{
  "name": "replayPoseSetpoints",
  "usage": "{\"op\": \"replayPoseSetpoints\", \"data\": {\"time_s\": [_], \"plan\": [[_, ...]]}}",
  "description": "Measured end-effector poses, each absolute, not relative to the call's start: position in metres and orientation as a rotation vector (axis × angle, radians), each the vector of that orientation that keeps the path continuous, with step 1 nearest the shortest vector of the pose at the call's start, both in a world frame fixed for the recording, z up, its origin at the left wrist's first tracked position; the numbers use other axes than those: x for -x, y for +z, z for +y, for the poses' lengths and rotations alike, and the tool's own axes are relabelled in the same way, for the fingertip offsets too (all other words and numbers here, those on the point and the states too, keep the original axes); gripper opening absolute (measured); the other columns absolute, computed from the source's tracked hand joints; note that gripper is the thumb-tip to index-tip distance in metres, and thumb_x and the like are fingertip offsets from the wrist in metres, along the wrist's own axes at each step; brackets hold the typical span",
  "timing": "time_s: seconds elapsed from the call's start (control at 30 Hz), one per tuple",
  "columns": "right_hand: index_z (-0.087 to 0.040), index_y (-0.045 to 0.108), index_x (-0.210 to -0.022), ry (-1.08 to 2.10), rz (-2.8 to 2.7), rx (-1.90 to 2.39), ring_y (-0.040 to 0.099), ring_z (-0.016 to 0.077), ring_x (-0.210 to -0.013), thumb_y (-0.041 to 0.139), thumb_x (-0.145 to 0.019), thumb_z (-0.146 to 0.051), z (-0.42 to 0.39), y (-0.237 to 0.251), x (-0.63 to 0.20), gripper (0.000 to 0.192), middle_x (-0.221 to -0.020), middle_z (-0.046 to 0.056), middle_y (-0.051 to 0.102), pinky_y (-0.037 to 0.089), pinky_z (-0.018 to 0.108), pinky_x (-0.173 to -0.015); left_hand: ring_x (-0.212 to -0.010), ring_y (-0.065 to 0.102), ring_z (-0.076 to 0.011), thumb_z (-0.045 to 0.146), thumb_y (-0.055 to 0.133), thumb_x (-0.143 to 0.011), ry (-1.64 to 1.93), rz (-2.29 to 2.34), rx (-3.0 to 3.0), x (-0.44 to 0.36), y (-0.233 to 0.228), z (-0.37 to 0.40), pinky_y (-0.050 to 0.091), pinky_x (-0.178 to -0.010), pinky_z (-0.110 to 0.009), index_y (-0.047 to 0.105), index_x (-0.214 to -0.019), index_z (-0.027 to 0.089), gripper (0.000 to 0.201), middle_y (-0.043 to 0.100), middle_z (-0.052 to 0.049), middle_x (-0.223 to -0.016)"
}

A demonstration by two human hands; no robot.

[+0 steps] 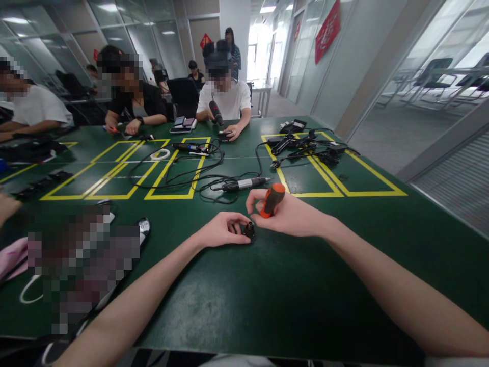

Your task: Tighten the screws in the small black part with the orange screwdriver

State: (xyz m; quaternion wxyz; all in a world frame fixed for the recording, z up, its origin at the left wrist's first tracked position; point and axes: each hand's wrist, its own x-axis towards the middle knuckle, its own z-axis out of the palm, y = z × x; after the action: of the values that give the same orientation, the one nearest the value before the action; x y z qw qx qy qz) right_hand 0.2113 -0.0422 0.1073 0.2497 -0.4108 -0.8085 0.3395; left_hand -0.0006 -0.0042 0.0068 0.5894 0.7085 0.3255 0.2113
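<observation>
My left hand rests on the green table, thumb and fingers closed around a small black part with a round raised neck. Just right of it, my right hand is curled with a screwdriver in its grip. The screwdriver's orange and dark grey handle leans up and slightly to the right. Its shaft cannot be made out. The right fingertips hover close above the black part.
Beyond my hands lies a grey and black electric screwdriver with looping black cables. A heap of black cables and parts sits back right. Blurred devices lie at left. Across the table, a person holds a power tool.
</observation>
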Motion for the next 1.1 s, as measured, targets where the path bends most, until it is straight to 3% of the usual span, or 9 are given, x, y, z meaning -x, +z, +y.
{"op": "replayPoseSetpoints", "data": {"time_s": [0.23, 0.83, 1.1], "plan": [[-0.020, 0.057, -0.088, 0.980, -2.191, 1.095, 0.044, 0.0109, -0.060, 0.063, -0.073, -0.015, -0.0420, 0.1093, -0.2106, 0.017, -0.071, -0.005, 0.053, 0.037, 0.026, -0.060, -0.064, 0.058, -0.0082, 0.030, 0.087, -0.067, 0.487, 0.769, -1.657, 0.0005, 0.0076, -0.0051, 0.046, -0.061, -0.021, 0.073, -0.106, 0.011, 0.045, 0.070, 0.000, -0.079], [-0.021, 0.055, -0.083, 1.051, -2.144, 1.055, 0.041, 0.0106, -0.059, 0.061, -0.075, -0.017, -0.0418, 0.1041, -0.2092, 0.011, -0.067, -0.007, 0.046, 0.035, 0.025, -0.057, -0.063, 0.058, -0.0083, 0.031, 0.087, -0.067, 0.476, 0.789, -1.654, -0.0002, 0.0096, -0.0056, 0.045, -0.060, -0.021, 0.072, -0.105, 0.011, 0.046, 0.067, 0.002, -0.075], [-0.020, 0.057, -0.086, 1.017, -2.143, 1.086, 0.046, 0.0116, -0.063, 0.065, -0.070, -0.016, -0.0409, 0.1081, -0.2094, 0.018, -0.073, -0.005, 0.054, 0.038, 0.026, -0.060, -0.062, 0.057, -0.0078, 0.032, 0.087, -0.067, 0.476, 0.776, -1.659, -0.0003, 0.0098, -0.0054, 0.045, -0.060, -0.021, 0.072, -0.103, 0.012, 0.044, 0.068, 0.002, -0.076]]}}
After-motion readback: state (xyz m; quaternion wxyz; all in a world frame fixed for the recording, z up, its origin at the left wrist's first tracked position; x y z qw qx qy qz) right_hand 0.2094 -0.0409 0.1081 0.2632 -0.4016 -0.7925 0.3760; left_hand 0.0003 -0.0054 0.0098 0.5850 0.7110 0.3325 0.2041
